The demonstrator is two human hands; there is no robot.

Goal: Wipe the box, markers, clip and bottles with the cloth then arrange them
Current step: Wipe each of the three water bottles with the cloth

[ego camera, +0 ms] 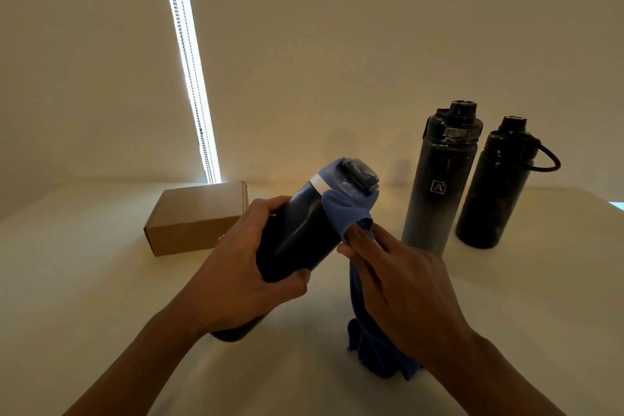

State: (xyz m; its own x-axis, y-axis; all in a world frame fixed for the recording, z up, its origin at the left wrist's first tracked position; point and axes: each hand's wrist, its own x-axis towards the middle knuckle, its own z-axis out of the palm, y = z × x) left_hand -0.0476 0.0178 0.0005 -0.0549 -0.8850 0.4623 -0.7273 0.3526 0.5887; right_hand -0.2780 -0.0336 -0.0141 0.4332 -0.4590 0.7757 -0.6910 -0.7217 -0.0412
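We were wiping a bottle: our left hand [236, 267] gripped the dark, smooth metal bottle with the blue lid [304, 230], tilted above the pale table [101, 297], while our right hand [398, 284] pinched the soft blue cloth [344, 213] against its neck. Next, we judged, the lid needed rubbing. Two tall dark flasks [435, 186] stood upright at right, lids apparently smudged; a matte cardboard box [196, 219] lay left.

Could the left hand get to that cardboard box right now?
Probably not yet. The way to the cardboard box looks free, and it lies just beyond the left hand, but that hand grips the tilted bottle while the right hand wipes it with the blue cloth.
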